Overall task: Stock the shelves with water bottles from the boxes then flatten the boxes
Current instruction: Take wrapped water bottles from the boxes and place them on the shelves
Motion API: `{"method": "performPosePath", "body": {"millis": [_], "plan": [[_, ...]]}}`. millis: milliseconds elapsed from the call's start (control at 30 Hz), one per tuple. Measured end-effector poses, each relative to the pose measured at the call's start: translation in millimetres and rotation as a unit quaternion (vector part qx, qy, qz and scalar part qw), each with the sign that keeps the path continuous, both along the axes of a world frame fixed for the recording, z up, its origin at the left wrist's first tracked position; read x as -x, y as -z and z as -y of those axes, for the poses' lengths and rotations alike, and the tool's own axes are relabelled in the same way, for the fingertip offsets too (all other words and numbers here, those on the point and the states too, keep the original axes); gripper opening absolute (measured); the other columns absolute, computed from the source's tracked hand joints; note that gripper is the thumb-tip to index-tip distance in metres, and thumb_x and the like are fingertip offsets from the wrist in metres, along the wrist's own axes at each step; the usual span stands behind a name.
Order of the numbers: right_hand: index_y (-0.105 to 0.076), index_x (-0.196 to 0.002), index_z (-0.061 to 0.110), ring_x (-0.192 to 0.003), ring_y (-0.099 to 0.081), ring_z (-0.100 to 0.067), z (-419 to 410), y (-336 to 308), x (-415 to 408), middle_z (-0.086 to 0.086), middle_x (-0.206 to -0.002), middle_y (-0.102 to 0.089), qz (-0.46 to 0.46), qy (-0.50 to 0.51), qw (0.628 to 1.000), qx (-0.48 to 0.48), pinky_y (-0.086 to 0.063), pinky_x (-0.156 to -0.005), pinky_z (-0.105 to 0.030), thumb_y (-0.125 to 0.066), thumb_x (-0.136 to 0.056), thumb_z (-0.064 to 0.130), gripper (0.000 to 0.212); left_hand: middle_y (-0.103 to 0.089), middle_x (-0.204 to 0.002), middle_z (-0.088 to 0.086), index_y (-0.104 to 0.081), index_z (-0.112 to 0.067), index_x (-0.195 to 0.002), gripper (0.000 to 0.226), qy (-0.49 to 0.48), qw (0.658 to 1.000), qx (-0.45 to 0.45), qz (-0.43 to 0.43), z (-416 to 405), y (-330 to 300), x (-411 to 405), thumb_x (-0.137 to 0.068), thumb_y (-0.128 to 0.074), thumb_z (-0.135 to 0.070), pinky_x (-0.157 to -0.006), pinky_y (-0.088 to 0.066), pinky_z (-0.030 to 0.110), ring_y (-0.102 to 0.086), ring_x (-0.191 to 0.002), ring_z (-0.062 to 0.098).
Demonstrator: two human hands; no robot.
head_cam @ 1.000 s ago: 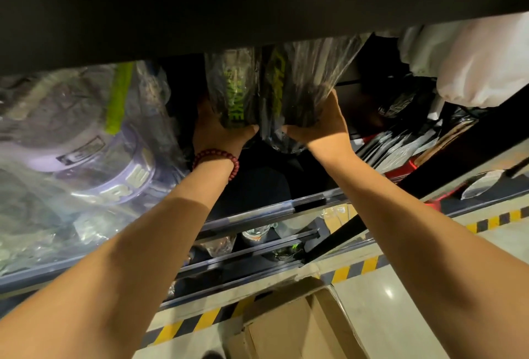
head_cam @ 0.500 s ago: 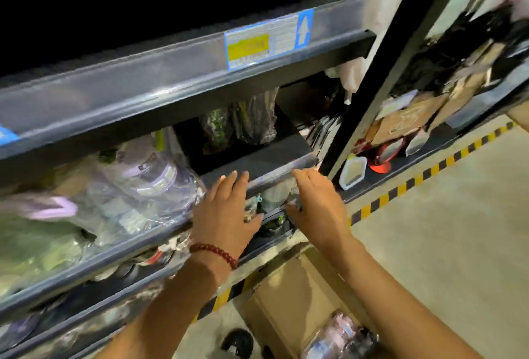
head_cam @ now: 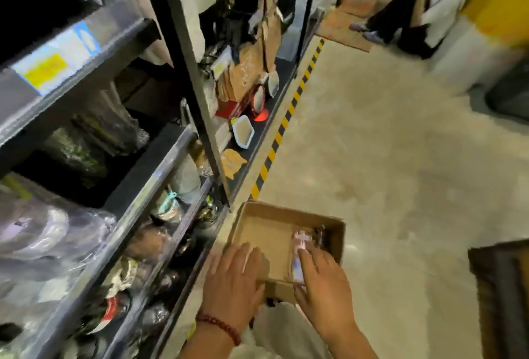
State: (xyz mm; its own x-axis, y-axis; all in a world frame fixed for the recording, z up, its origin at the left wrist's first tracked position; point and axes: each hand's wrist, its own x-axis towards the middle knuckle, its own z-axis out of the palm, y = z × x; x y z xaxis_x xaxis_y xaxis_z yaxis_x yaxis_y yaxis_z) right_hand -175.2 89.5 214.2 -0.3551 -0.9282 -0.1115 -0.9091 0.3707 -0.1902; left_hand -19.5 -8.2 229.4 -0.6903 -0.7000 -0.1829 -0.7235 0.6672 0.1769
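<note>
Brown cardboard forms the open box [head_cam: 286, 232] on the pale floor [head_cam: 386, 172] just beside the metal shelves [head_cam: 160, 164], and near its right wall lies a blurred water bottle [head_cam: 299, 255], clear with a pinkish label, next to something dark I cannot make out. Both hands reach over the box's near edge with fingers spread and gripping nothing: the left hand [head_cam: 233, 281], a red bead bracelet [head_cam: 220, 325] on its wrist, hovers over the left side, while the right hand [head_cam: 323, 284] sits just beside the bottle, contact unclear.
</note>
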Motion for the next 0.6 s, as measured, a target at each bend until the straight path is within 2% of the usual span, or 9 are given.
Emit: {"method": "performPosePath", "body": {"millis": [100,233,300,333,367,400,467,500,600], "plan": [[-0.063,-0.113,0.016,-0.087,-0.065,-0.027,-39,8,1,-0.008,-0.108,-0.066,0.022,0.075,0.997,-0.020,-0.058,-0.065,-0.034,-0.086,-0.046,0.032,0.073,-0.071,-0.103,0.004,-0.073,-0.018,-0.097,0.069,0.068,0.997,-0.020,0.021,-22,0,20,-0.037,-0.090,-0.046,-0.077,-0.057,0.044,-0.069,-0.094,0.024],[-0.070,-0.103,0.015,-0.078,-0.066,-0.022,-72,3,14,-0.004,-0.094,-0.069,0.031,0.142,0.989,-0.015,-0.056,-0.059,-0.030,-0.086,-0.036,0.030,0.071,-0.070,-0.105,0.003,-0.072,-0.018,-0.100,0.071,0.107,0.994,-0.020,0.007,-37,-1,53,-0.038,-0.091,-0.048,-0.077,-0.057,0.043,-0.068,-0.095,0.025],[-0.070,-0.098,0.016,-0.076,-0.066,-0.020,-85,4,24,-0.003,-0.092,-0.069,0.041,0.174,0.984,-0.010,-0.056,-0.058,-0.028,-0.088,-0.036,0.030,0.066,-0.059,-0.127,0.002,-0.063,-0.020,-0.120,0.073,0.140,0.988,-0.040,0.044,-44,-14,75,-0.057,-0.084,-0.051,-0.097,-0.047,0.046,-0.058,-0.116,0.025],[-0.070,-0.097,0.017,-0.076,-0.067,-0.020,-92,4,30,-0.002,-0.092,-0.069,0.046,0.187,0.981,-0.005,-0.056,-0.059,-0.028,-0.090,-0.037,0.030,0.065,-0.047,-0.140,0.000,-0.050,-0.022,-0.133,0.071,0.150,0.987,-0.039,0.042,-48,-15,87,-0.073,-0.072,-0.052,-0.109,-0.035,0.045,-0.044,-0.130,0.024],[-0.070,-0.098,0.017,-0.075,-0.067,-0.019,-97,6,37,-0.002,-0.092,-0.069,0.051,0.199,0.979,0.000,-0.056,-0.059,-0.028,-0.090,-0.038,0.030,0.065,-0.041,-0.145,-0.002,-0.042,-0.024,-0.139,0.069,0.155,0.987,-0.035,0.032,-52,-13,96,-0.080,-0.065,-0.051,-0.113,-0.027,0.043,-0.037,-0.136,0.022],[-0.070,-0.099,0.017,-0.075,-0.066,-0.019,-103,6,45,-0.002,-0.092,-0.069,0.055,0.210,0.976,0.005,-0.056,-0.060,-0.028,-0.091,-0.039,0.030,0.065,-0.047,-0.139,-0.002,-0.048,-0.022,-0.135,0.070,0.154,0.987,-0.036,0.037,-56,-12,107,-0.076,-0.069,-0.052,-0.109,-0.032,0.043,-0.044,-0.131,0.021],[-0.068,-0.104,0.017,-0.076,-0.065,-0.019,-114,11,62,0.000,-0.093,-0.068,0.063,0.221,0.973,0.004,-0.055,-0.061,-0.027,-0.090,-0.044,0.033,0.066,-0.068,-0.109,0.000,-0.068,-0.020,-0.108,0.073,0.144,0.987,-0.064,0.036,-66,0,125,-0.046,-0.087,-0.053,-0.088,-0.051,0.042,-0.066,-0.101,0.021],[-0.067,-0.106,0.017,-0.078,-0.065,-0.018,-118,15,71,0.000,-0.093,-0.067,0.067,0.223,0.972,0.003,-0.055,-0.062,-0.027,-0.089,-0.046,0.034,0.066,-0.068,-0.105,-0.002,-0.069,-0.021,-0.104,0.072,0.138,0.987,-0.073,0.037,-71,3,135,-0.043,-0.089,-0.052,-0.085,-0.052,0.040,-0.067,-0.097,0.019],[-0.068,-0.105,0.017,-0.081,-0.066,-0.018,-125,30,99,0.000,-0.096,-0.068,0.078,0.231,0.970,-0.015,-0.055,-0.065,-0.027,-0.089,-0.048,0.036,0.064,-0.051,-0.131,-0.009,-0.050,-0.027,-0.129,0.063,0.128,0.988,-0.082,0.042,-79,14,167,-0.074,-0.073,-0.049,-0.107,-0.034,0.039,-0.048,-0.124,0.016]]}}
